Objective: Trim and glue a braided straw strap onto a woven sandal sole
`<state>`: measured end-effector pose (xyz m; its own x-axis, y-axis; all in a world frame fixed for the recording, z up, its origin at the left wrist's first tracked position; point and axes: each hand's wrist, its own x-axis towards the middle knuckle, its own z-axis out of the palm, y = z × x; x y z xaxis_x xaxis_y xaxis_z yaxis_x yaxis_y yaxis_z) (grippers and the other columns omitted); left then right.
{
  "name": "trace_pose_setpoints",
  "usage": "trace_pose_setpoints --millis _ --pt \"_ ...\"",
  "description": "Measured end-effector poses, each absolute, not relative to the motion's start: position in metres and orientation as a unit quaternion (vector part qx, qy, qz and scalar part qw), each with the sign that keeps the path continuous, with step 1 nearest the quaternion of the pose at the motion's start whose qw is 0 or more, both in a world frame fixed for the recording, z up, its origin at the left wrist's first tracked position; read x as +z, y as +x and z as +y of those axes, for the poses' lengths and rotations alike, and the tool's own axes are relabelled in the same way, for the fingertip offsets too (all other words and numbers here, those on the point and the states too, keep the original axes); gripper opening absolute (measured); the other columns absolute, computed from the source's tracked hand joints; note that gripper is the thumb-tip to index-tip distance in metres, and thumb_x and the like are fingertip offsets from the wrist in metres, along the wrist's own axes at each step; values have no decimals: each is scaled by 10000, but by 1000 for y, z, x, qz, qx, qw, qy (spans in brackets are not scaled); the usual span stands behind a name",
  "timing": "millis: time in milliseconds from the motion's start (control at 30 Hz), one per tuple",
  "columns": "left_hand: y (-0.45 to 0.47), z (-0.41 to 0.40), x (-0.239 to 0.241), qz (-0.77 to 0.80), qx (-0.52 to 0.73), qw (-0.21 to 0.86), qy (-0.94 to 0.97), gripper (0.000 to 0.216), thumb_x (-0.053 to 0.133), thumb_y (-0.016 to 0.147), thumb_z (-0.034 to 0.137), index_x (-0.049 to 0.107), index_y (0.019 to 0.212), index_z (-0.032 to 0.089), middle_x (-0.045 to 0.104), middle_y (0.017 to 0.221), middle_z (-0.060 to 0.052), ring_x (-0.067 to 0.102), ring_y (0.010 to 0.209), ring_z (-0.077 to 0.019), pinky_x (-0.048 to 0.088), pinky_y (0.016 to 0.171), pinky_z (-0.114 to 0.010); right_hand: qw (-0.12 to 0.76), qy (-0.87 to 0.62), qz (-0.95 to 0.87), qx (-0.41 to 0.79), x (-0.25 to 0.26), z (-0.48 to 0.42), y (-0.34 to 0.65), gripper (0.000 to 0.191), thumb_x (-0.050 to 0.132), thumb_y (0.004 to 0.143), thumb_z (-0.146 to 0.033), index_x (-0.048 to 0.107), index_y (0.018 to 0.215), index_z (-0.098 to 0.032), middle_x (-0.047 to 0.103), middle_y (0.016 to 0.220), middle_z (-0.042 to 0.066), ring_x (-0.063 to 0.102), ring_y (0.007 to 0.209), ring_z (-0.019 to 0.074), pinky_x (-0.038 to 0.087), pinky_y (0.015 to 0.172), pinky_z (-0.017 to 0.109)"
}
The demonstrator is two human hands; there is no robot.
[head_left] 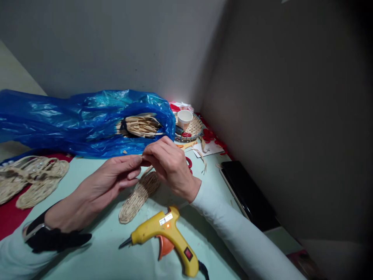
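Observation:
My left hand (116, 175) and my right hand (170, 163) meet above the table, fingertips pinched together. Between them is a thin straw strand, mostly hidden by the fingers. Just beneath lies a woven straw sole (140, 196), its far end partly covered by my right hand. Closer to me, a yellow hot glue gun (164, 231) rests on its side, nozzle to the left, with an orange light lit and an orange trigger. Neither hand touches it.
A blue plastic bag (96, 120) holding a tied straw bundle (141, 125) lies at the back. Woven straw sandals (43, 177) are at left. Back right are a paper cup (184, 118), a woven basket (195, 128) and red scissor handles (189, 165). A black flat device (247, 194) lies along the right wall.

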<state>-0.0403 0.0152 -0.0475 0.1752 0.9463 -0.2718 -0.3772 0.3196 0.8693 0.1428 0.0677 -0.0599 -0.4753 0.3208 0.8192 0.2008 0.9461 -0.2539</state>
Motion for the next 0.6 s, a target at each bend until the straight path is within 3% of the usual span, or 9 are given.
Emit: trace_pose_setpoints --millis 67,167,367,500,600 --pt "-37 13 -39 449 480 674 337 296 941 714 227 674 653 117 503 569 83 373 419 -11 319 334 -102 492 -141 -857 55 -59 66 142 212 463 1068 -94 556 911 -200 713 878 66 557 783 195 475 785 338" --pt "-32 11 -32 474 486 646 349 346 1001 605 318 720 624 117 456 536 92 299 397 7 276 314 -93 506 -146 -849 44 -56 62 141 230 454 1067 -87 529 893 -217 674 823 47 539 750 196 466 757 342" --pt "-31 8 -28 508 480 596 395 301 966 654 387 805 661 133 690 633 -17 315 367 34 226 325 -85 531 -165 -830 44 -56 56 139 208 460 1071 -113 511 904 -227 627 804 43 532 759 211 460 726 352" --pt "-31 10 -26 512 465 588 420 246 918 713 335 798 623 140 698 617 -38 301 366 11 189 318 -126 538 -174 -822 70 -58 53 137 186 501 1053 -95 506 914 -219 636 834 60 550 780 214 463 715 348" --pt "-38 15 -29 514 464 587 419 178 899 725 297 811 701 145 683 628 -33 274 376 -2 179 318 -148 540 -167 -821 79 -54 46 136 184 484 1056 -85 500 933 -221 629 845 61 537 773 210 458 714 347"
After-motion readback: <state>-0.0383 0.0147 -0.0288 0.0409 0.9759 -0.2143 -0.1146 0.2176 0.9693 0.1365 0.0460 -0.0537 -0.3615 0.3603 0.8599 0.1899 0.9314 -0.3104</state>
